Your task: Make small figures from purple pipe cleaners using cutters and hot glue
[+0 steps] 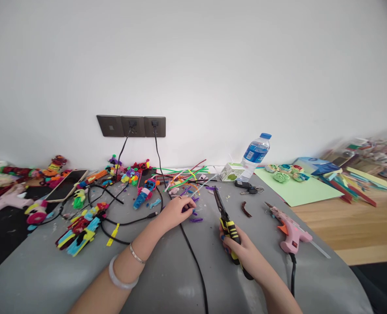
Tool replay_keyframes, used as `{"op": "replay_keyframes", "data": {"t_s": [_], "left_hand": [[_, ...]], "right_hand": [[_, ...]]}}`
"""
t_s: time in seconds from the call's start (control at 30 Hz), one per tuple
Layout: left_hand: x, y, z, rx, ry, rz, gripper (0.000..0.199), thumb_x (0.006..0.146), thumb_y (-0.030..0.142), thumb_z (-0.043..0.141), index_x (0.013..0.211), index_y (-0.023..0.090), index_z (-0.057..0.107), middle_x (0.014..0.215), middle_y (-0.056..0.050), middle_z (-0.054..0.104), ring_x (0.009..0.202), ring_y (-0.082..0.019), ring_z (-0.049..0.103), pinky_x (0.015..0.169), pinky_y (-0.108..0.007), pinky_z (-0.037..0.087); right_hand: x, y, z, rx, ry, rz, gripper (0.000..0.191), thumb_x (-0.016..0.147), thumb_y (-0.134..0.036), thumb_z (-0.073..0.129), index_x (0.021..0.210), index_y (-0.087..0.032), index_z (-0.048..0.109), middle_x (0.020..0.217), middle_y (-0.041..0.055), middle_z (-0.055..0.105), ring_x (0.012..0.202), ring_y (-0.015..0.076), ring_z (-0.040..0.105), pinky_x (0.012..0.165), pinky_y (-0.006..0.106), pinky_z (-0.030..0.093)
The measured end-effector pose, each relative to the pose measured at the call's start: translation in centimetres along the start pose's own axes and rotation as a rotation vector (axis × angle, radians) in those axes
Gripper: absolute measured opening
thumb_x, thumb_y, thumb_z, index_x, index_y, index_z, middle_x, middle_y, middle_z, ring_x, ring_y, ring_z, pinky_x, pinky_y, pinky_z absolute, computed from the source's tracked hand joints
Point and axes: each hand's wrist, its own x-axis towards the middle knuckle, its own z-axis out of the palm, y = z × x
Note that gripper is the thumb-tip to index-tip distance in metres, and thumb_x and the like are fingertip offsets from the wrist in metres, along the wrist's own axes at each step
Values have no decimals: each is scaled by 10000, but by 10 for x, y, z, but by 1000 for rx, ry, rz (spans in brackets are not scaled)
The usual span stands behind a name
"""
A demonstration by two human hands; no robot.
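My left hand [179, 211] is low over the grey table, fingers curled together among short purple pipe cleaner pieces [196, 220]. Whatever its fingertips may pinch is too small to make out. In my right hand [242, 248] is a pair of pliers [229, 229] with yellow and black handles; the long dark jaws point away from me and look closed or nearly so. A brown curved piece [246, 209] lies right of the jaws. Beyond my left hand are loose coloured pipe cleaners [193, 174] and a blue fuzzy figure [143, 196].
A pink glue gun [293, 233] lies at the right, its cord running toward me. Behind stand a tilted water bottle [255, 155], a small carton [232, 172] and keys [250, 188]. Black cables [193, 257] cross the table. Fuzzy figures [82, 229] and a phone [67, 185] lie left.
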Motion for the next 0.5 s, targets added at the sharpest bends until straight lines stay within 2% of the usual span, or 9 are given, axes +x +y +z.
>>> {"op": "replay_keyframes", "data": {"t_s": [0.5], "left_hand": [[-1,1,0,7,4,0,177,823,130,535,936,202,651,950,-24,685,842,-168,606,748,-269,463]], "right_hand": [[0,1,0,28,0,-11,296,670,-375,551,905,-195,547,681,-25,517,593,146,475,571,270,399]]}}
